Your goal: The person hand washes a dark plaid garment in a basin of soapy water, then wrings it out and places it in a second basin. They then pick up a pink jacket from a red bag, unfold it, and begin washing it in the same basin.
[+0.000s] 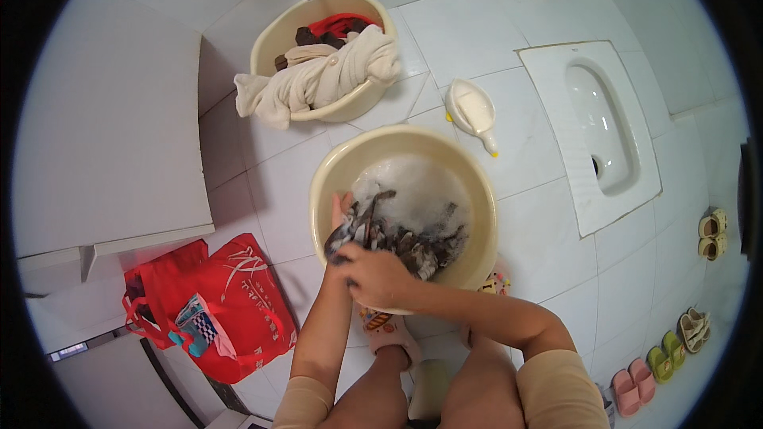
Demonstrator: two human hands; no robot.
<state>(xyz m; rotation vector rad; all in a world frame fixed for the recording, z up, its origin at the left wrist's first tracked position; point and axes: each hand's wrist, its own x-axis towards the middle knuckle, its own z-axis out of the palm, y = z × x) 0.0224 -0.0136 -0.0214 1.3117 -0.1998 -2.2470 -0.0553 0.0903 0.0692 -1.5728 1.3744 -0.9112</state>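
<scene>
A cream plastic basin (490,190) stands on the floor before me, with sudsy water (417,179) in it. Dark patterned wet cloth (411,244) lies bunched in the suds, and part of it is drawn up over the basin's left side. My right hand (378,277) reaches across to the left and grips this raised part close to my left wrist. Of my left hand (340,208), straight fingers show at the basin's inner left wall. The cloth covers its palm, so its hold is hidden.
A second cream basin (260,50) holds red and dark clothes, with a rolled beige garment (334,74) across its rim. A white dipper (474,110) lies near a squat toilet (602,131). Red bags (238,310) stand at left; several pairs of slippers (635,387) line the right.
</scene>
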